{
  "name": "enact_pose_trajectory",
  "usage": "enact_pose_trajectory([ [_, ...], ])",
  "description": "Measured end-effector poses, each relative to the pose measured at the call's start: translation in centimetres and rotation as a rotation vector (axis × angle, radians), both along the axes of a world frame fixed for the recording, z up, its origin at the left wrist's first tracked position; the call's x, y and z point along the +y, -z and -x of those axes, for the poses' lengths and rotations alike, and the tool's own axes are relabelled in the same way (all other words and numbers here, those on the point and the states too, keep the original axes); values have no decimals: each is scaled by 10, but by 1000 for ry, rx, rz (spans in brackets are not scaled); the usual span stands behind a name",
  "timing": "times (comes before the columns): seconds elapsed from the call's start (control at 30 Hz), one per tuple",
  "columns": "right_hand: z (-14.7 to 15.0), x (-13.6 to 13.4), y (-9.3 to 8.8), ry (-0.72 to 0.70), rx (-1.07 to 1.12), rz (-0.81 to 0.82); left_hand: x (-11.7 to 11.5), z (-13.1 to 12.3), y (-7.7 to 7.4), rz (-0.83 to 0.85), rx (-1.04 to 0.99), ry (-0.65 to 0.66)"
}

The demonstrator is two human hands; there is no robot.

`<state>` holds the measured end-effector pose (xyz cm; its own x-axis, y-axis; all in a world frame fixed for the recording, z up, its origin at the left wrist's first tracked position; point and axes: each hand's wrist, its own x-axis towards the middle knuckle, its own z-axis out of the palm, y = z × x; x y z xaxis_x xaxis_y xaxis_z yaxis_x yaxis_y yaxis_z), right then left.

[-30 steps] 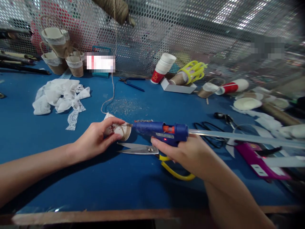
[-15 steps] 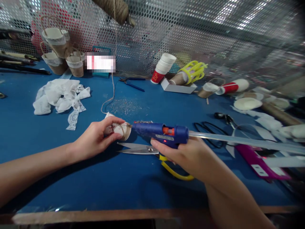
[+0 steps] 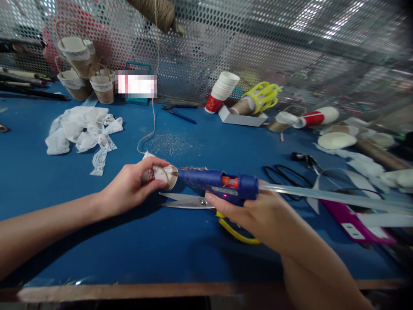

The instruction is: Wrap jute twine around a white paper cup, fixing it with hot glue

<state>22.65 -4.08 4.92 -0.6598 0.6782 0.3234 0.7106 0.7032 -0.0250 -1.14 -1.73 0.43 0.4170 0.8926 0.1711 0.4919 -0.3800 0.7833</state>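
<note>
A small white paper cup (image 3: 158, 174) with a dark red pattern lies on its side, pinched by my left hand (image 3: 135, 183). Twine (image 3: 154, 125) runs from the hanging spool (image 3: 155, 15) down to the cup, part of it round the cup near its rim. My right hand (image 3: 254, 209) grips a blue glue gun (image 3: 222, 185), whose nozzle is at the cup's right end. A clear glue stick (image 3: 297, 191) sticks out of the gun's back. Below the gun lie scissors (image 3: 190, 201) with yellow handles, blades parted, partly hidden by my right hand.
White lace (image 3: 80, 129) lies at left, before twine-wrapped cups (image 3: 102, 88). Pliers (image 3: 180, 113), stacked paper cups (image 3: 222, 92) and a white box (image 3: 241, 118) stand along the mesh wall. A black cable (image 3: 277, 176) and a purple power strip (image 3: 348, 224) are at right.
The glue gun's rear has shifted slightly right and down with my right hand, its nozzle staying by the cup. My left hand and the cup look unchanged.
</note>
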Motion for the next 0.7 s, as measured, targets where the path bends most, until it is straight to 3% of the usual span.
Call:
enact_pose_trajectory([
  [0.1,1,-2,0,82,64,143,0,0,0,2,5,-30],
  [0.2,2,-2,-1,71,56,173,0,-1,-1,9,-1,-39],
  [0.47,-5,5,6,-126,-56,-130,0,-1,-1,26,2,-20],
  [0.7,0,-2,2,104,92,156,1,-1,-1,27,-10,-15],
])
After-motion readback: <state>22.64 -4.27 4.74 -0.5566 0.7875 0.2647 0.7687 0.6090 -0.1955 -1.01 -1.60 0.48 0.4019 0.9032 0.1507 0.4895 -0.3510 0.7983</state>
